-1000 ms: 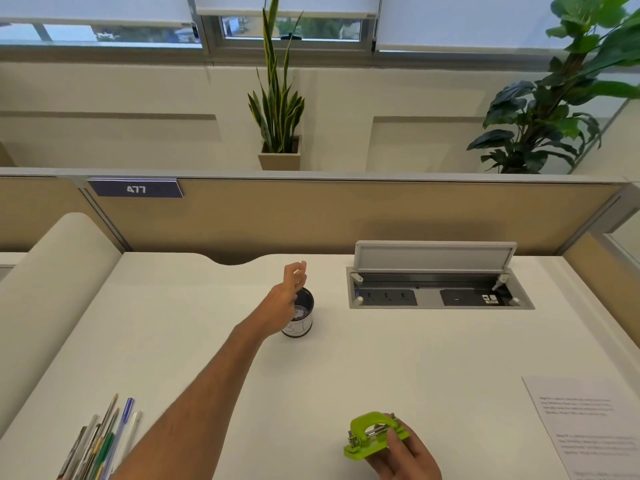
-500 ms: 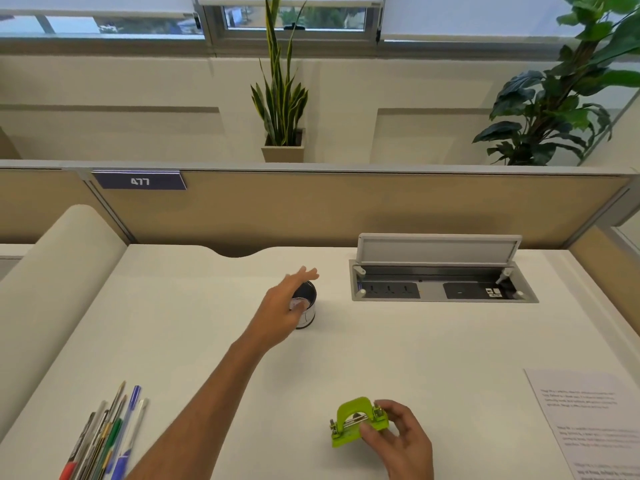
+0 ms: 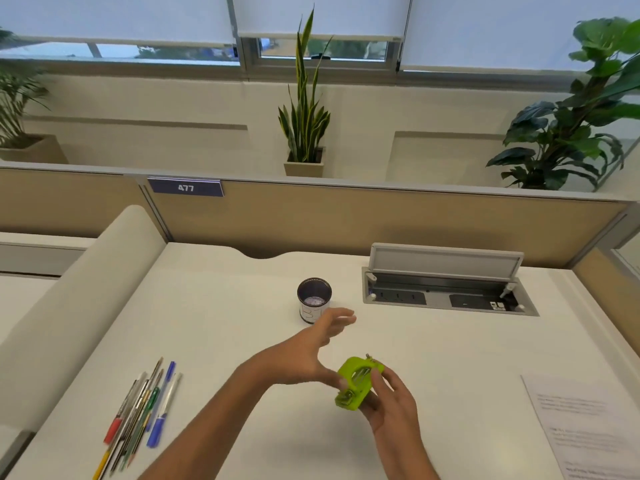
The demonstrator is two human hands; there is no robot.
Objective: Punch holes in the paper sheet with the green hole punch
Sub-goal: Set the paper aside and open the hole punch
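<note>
Nearest, toward the front edge of the white desk (image 3: 225, 327), the right hand (image 3: 388, 405) holds the green hole punch (image 3: 356, 382) lifted off the surface and tilted, fingers curled round its right side and underside. The left hand (image 3: 304, 355) comes in from the left with its fingers spread wide and slightly blurred; its thumb reaches the punch's left side, though whether it touches there cannot be told.

At the front left corner lies a loose bundle of pens and pencils (image 3: 138, 410), fanned out on the desk, with red, blue and green among them. Along the right edge the printed paper sheet (image 3: 581, 427) lies flat, well apart from the punch.

Past the left hand's fingertips, near the desk's middle, stands a small dark cup (image 3: 313, 301) with a white label. To its right, set into the desk toward the back edge, is a grey power socket box (image 3: 446, 296) with its lid propped open.

A rounded cream screen (image 3: 69, 323) borders the left edge, and a tan partition (image 3: 346, 223) runs along the back, carrying a blue plate marked 477 (image 3: 186, 188). Behind the partition a snake plant (image 3: 304, 112) stands in a square pot, a broad-leaved plant (image 3: 571, 133) at the far right and another potted plant (image 3: 17, 98) at the far left. Above them, white roller blinds (image 3: 121, 19) cover most of the windows.
</note>
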